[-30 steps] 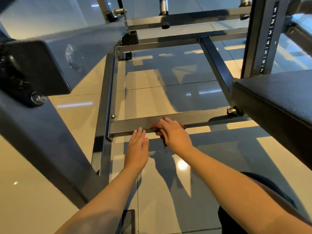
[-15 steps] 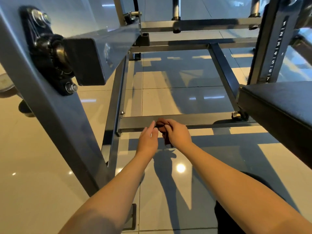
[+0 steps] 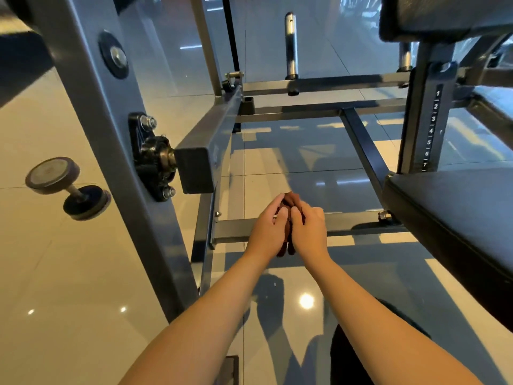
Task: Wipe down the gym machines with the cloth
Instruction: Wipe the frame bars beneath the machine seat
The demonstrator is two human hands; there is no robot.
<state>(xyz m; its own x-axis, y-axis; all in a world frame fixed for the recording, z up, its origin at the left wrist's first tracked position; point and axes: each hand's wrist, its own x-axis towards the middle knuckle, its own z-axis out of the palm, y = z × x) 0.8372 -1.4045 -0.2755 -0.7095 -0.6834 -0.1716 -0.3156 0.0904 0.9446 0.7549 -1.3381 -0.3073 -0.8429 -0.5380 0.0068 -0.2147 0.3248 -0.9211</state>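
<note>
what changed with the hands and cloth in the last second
The left hand moved right from beside the right hand and took hold of the dark brown cloth; both now grip it, bunched, over the grey metal crossbar. The right hand kept its hold; crossbar and black padded seat stayed put.

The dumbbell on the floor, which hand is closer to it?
Left. The left hand is off to the right of the dumbbell, gripping the cloth; the right hand grips it too, farther off.
</note>
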